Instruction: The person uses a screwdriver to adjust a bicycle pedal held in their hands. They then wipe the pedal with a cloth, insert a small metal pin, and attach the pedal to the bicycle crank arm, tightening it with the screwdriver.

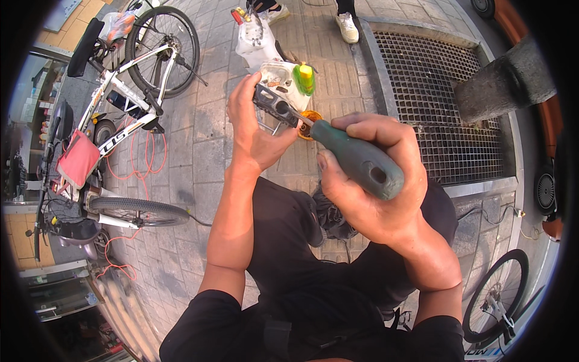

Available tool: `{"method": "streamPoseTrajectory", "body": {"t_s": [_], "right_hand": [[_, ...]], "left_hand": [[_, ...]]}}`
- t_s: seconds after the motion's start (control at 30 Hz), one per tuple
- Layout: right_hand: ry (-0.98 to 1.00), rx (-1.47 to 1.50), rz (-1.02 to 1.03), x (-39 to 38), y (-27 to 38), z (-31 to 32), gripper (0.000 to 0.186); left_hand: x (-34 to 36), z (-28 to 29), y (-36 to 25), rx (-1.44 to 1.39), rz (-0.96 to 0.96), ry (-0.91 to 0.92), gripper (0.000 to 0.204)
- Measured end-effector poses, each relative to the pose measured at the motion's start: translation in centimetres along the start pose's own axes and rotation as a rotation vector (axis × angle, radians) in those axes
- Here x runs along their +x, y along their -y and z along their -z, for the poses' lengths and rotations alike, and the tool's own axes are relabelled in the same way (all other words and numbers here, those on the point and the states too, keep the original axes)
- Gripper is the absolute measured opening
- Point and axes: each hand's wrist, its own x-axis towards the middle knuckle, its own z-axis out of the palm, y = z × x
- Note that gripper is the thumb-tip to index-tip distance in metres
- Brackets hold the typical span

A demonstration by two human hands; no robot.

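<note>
My left hand (pixel 253 133) grips a black bicycle pedal (pixel 271 101) by its sides. My right hand (pixel 386 175) is closed round the green handle of a screwdriver (pixel 356 160), whose metal shaft points up-left into the pedal's end. Just beyond the pedal are an orange round container (pixel 310 134), partly hidden, a green bottle with a yellow cap (pixel 306 80), a pale tray (pixel 277 72) and a white jug-like container (pixel 250 42).
A white bicycle (pixel 113 142) stands at left among orange hoses (pixel 145 175). A person's feet (pixel 347 27) are at the top. At right are a metal grate (pixel 416 72), a grey post (pixel 500 84), an orange vehicle (pixel 549 108) and a loose-looking wheel (pixel 491 289).
</note>
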Motion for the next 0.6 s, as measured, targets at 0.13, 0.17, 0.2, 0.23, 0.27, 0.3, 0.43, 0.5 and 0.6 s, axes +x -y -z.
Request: {"method": "streamPoseTrajectory", "body": {"t_s": [0.13,0.17,0.2,0.23,0.27,0.3,0.43,0.5,0.6], "right_hand": [[0.003,0.014,0.003,-0.1,-0.06,-0.06,0.049],[0.0,0.021,0.007,-0.14,-0.11,-0.11,0.049],[0.003,0.014,0.009,-0.12,-0.09,-0.09,0.049],[0.006,0.008,0.012,-0.08,-0.04,-0.05,0.049],[0.009,0.001,0.014,-0.04,0.02,-0.03,0.049],[0.008,0.0,0.007,0.0,0.05,-0.02,0.049],[-0.006,0.007,-0.013,-0.03,0.06,-0.16,0.049],[-0.014,0.013,-0.016,-0.08,0.02,-0.22,0.049],[-0.019,0.013,-0.03,-0.11,0.08,-0.24,0.048]], "left_hand": [[0.0,0.0,-0.06,-0.006,0.011,0.004,0.114],[-0.02,-0.02,-0.06,-0.005,0.014,0.006,0.114],[-0.04,-0.03,-0.04,-0.007,0.01,0.002,0.114],[-0.06,-0.05,0.0,-0.008,0.005,-0.002,0.114],[-0.07,-0.04,0.03,-0.01,0.0,-0.006,0.114],[-0.07,-0.03,0.04,-0.006,-0.001,-0.004,0.114],[-0.06,-0.02,0.02,0.006,-0.005,0.0,0.113],[-0.1,-0.04,0.05,0.008,-0.008,-0.001,0.113],[-0.14,-0.1,0.15,0.004,-0.007,-0.004,0.113]]}}
